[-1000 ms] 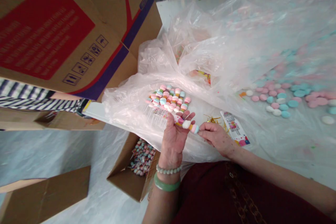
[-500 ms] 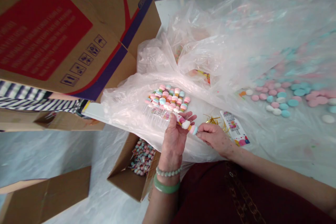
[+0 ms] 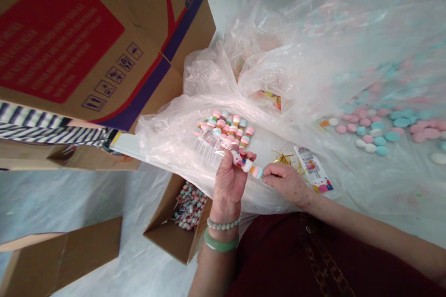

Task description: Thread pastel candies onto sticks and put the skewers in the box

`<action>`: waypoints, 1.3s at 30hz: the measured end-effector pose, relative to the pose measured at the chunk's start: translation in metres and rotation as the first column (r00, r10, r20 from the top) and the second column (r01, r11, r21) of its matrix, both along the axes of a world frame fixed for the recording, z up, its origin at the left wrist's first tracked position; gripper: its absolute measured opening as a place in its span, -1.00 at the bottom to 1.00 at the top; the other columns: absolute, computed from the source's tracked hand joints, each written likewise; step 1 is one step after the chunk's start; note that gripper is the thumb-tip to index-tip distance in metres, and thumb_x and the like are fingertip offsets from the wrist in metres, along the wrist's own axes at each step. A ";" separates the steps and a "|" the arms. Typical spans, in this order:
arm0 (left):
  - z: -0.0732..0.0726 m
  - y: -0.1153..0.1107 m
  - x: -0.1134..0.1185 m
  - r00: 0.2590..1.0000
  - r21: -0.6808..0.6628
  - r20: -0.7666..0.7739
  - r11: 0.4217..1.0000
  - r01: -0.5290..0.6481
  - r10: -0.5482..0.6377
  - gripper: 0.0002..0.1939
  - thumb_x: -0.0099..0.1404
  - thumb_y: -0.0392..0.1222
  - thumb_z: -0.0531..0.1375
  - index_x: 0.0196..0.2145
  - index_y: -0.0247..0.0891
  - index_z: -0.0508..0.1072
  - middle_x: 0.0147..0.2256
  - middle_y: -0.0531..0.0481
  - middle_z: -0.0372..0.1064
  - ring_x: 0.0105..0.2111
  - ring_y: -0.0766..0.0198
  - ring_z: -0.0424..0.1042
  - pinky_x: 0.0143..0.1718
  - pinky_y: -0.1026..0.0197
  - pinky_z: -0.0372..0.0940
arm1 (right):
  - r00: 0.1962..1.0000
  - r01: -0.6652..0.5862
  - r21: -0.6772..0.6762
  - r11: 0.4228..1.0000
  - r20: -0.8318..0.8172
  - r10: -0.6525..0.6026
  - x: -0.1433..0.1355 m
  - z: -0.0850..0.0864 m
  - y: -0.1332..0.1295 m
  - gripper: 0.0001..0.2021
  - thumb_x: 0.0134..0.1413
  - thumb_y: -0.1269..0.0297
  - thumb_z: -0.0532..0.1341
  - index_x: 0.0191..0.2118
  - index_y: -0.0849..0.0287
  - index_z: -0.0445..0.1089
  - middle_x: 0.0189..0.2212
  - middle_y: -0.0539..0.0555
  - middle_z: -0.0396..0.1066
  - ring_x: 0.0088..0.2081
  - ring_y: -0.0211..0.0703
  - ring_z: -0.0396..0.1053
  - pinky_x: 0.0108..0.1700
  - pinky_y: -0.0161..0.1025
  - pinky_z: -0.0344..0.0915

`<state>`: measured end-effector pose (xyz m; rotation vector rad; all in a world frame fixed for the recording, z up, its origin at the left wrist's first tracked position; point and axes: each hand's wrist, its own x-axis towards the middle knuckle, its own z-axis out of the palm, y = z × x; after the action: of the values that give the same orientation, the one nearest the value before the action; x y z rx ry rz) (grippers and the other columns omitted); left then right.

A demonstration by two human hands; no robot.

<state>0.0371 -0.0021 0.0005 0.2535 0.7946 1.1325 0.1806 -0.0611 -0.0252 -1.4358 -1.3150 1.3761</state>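
Note:
My left hand (image 3: 230,181) is closed around a small printed plastic bag (image 3: 238,158) and the upper part of a candy skewer (image 3: 257,171). White, orange, pink and blue pieces of the skewer stick out on the right. At that end, my right hand (image 3: 287,183) pinches with thumb and forefinger; the stick itself is mostly hidden. Just beyond my left hand lies a group of similar candy skewers (image 3: 226,127), with clear printed bags (image 3: 205,145) on their near side. Gold twist ties (image 3: 284,158) and a flat printed card or bag (image 3: 313,171) lie past my right hand.
Crumpled clear plastic sheeting (image 3: 209,74) covers the table. Loose pastel candies (image 3: 378,134) lie at the right. A large carton (image 3: 153,32) stands at the upper left, beside another person's striped sleeve (image 3: 31,125). Below the table edge, an open box (image 3: 167,241) holds many candy skewers.
More of the printed bag's pattern shows in my left hand. Both hands stay at the same skewer, nearly in place. The view has shifted slightly.

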 end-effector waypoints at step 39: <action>-0.016 0.007 0.000 0.969 0.009 -0.236 0.998 -0.067 0.067 -0.76 0.26 -0.05 0.18 -0.31 -0.31 0.47 -0.33 -0.06 0.46 -0.31 0.21 0.50 -0.09 0.05 0.36 | 0.987 -0.005 0.062 0.998 0.162 -0.005 0.005 -0.010 0.001 -0.79 0.05 0.31 0.12 -0.57 0.17 0.25 -0.61 -0.08 0.17 -0.50 -0.31 0.14 -0.42 -0.33 0.02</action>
<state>0.0372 0.0049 -0.0158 0.3699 1.0199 1.1795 0.1860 -0.0601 -0.0353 -1.5317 -1.4473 1.2282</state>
